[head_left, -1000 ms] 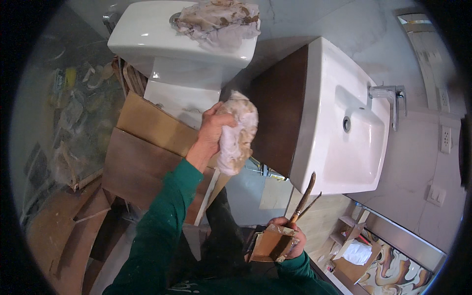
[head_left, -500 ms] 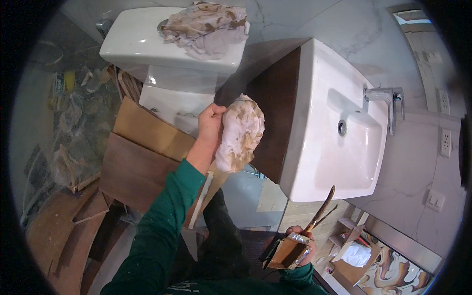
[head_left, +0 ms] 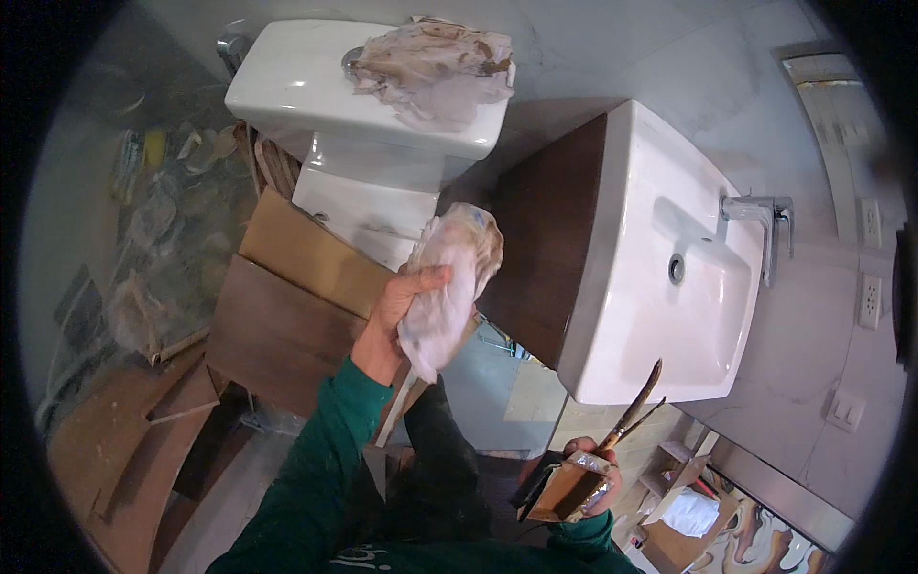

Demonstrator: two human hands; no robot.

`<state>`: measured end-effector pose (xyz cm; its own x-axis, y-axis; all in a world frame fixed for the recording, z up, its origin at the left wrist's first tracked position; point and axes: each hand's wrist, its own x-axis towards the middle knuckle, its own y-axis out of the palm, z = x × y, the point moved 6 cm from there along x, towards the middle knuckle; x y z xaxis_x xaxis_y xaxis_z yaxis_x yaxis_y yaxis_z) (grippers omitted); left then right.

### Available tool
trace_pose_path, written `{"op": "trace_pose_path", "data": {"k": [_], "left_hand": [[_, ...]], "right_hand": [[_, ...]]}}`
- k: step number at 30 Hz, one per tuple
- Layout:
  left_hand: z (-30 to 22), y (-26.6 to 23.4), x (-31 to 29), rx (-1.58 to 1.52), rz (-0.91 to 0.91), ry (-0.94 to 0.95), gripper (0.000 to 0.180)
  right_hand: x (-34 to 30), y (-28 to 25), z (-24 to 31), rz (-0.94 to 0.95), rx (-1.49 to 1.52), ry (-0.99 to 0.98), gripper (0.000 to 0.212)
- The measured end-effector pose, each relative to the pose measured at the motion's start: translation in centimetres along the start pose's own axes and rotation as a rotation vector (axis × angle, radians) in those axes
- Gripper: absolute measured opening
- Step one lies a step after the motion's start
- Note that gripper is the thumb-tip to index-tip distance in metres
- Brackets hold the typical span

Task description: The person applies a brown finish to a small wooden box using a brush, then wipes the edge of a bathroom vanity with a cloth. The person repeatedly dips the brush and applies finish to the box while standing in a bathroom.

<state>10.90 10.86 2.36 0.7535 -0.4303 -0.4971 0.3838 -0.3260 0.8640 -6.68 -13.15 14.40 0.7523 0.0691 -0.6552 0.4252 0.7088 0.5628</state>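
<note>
My left hand (head_left: 400, 304) grips a pale, brown-stained rag (head_left: 449, 282), its thumb pressed across the cloth. The rag hangs in the air between the toilet and the vanity cabinet. Low on the right, my right hand (head_left: 591, 469) is wrapped round a small open cardboard box (head_left: 566, 490) with brown insides and foil-like silver patches. Two thin stick-like tools (head_left: 633, 417) with dark, stained ends jut up beside the box from the same hand. Something black lies against the box's left side; I cannot make out what it is.
A second stained cloth (head_left: 435, 72) lies on the white toilet tank (head_left: 287, 81). To the right is a white sink (head_left: 636, 325) with a chrome faucet (head_left: 760, 210), above a dark brown cabinet (head_left: 550, 239). Brown boards (head_left: 287, 330) lean at the left, near cluttered plastic-wrapped things (head_left: 153, 230).
My left hand has turned and drawn the rag slightly down, its thumb now lying over the cloth. The whole view has shifted a little; my right hand still holds the box and sticks.
</note>
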Motion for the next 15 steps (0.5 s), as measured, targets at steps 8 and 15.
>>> {"op": "trace_pose_path", "data": {"k": [8, 15], "left_hand": [[-5.2, 9.8, -12.4, 0.491, 0.033, 0.317, 0.04], [-6.7, 12.5, -16.8, 0.425, 0.19, -0.186, 0.05]], "right_hand": [[-0.2, -1.1, -0.8, -0.044, 0.066, -0.182, 0.054], [-0.3, 0.9, -2.4, -0.109, -0.061, -0.123, 0.055]]}}
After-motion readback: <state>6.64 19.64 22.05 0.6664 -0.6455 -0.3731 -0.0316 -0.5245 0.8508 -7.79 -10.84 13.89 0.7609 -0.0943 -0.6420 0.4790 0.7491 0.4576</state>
